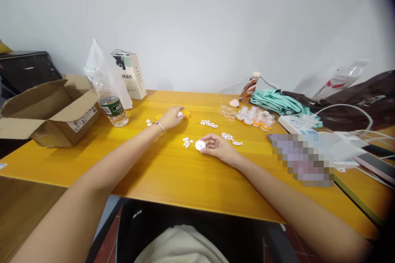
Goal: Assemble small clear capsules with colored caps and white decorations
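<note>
My right hand [218, 148] pinches a white round plastic disc [200, 145] by its edge, just above the table. Farther back and to the left, my left hand [170, 118] reaches across with its fingers drawn together at an orange round plastic piece [187, 114]. A small white part [180, 114] shows by those fingertips. Beside the disc lie a white openwork piece [187, 144] and several small white bits. White openwork pieces [209, 123] form a row behind, and more openwork pieces [227, 136] lie by my right hand. Small white parts [148, 122] rest left of my left wrist.
Clear-and-orange plastic assemblies [254, 117] and clear rings [227, 112] are grouped at the back right, near a brown drink bottle [248, 88] and green cloth [279, 102]. At left stand a cardboard box [58, 111], a water bottle [112, 109] and a paper bag [135, 76]. Cables lie far right.
</note>
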The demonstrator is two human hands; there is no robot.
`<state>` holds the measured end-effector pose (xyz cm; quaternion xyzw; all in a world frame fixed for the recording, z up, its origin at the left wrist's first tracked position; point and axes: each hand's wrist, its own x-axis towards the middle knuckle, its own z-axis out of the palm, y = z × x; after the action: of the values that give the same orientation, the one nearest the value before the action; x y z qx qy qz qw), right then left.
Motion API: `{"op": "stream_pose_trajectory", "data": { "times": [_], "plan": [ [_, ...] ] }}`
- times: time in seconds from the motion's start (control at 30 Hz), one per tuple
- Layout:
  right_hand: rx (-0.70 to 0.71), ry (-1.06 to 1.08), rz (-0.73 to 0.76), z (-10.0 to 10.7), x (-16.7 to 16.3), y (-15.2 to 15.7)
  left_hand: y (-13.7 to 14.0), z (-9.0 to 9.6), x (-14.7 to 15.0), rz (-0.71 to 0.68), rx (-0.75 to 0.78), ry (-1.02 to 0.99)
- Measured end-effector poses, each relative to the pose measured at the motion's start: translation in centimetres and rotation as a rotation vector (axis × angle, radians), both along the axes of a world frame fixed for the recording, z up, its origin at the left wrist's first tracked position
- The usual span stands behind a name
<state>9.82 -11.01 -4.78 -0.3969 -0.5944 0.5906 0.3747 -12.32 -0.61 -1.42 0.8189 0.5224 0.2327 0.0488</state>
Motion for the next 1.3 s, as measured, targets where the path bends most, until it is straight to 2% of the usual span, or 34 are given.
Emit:
{"op": "stream_pose_trajectory", "data": {
  "times": [0.13, 0.23, 0.37, 0.47, 0.53, 0.6, 0.67, 0.77, 0.9, 1.1, 1.3],
  "plan": [
    [-0.002, 0.029, 0.006, -0.1, 0.0, 0.0, 2.8, -0.4, 2.1, 0.011, -0.059, 0.041],
    [0.0, 0.043, 0.024, -0.3, 0.1, 0.0, 3.6, -0.9, 2.6, 0.029, -0.076, 0.031],
    [0.003, 0.054, 0.035, -0.4, 0.0, 0.0, 2.6, -0.6, 2.3, 0.04, -0.046, -0.048],
    [-0.003, 0.063, 0.031, -0.2, 0.0, -0.1, 0.2, 0.1, 1.8, 0.008, -0.035, -0.124],
    [-0.014, 0.07, 0.016, 0.0, -0.2, -0.2, -2.1, 0.5, 1.3, -0.087, -0.098, -0.201],
    [-0.022, 0.078, 0.0, 0.2, -0.4, -0.4, -4.6, 0.7, 0.6, -0.329, -0.304, -0.473],
    [-0.02, 0.083, -0.007, 0.3, -0.6, -0.5, -6.7, 0.7, 0.0, -0.503, -0.469, -0.632],
    [0.003, 0.081, -0.011, 0.5, -0.9, -0.7, -8.6, 0.4, -0.6, -0.567, -0.614, -0.782],
    [0.019, 0.077, -0.052, 0.6, -0.9, -0.7, -8.9, -0.1, -0.2, -0.634, -0.764, -0.887],
    [0.028, 0.049, -0.102, 0.5, -0.9, -0.6, -8.8, -0.5, 0.7, -0.638, -0.656, -0.827],
    [0.005, 0.038, -0.095, 0.5, -0.9, -0.7, -9.3, -0.7, 0.9, -0.563, -0.507, -0.664]
  ]
}}
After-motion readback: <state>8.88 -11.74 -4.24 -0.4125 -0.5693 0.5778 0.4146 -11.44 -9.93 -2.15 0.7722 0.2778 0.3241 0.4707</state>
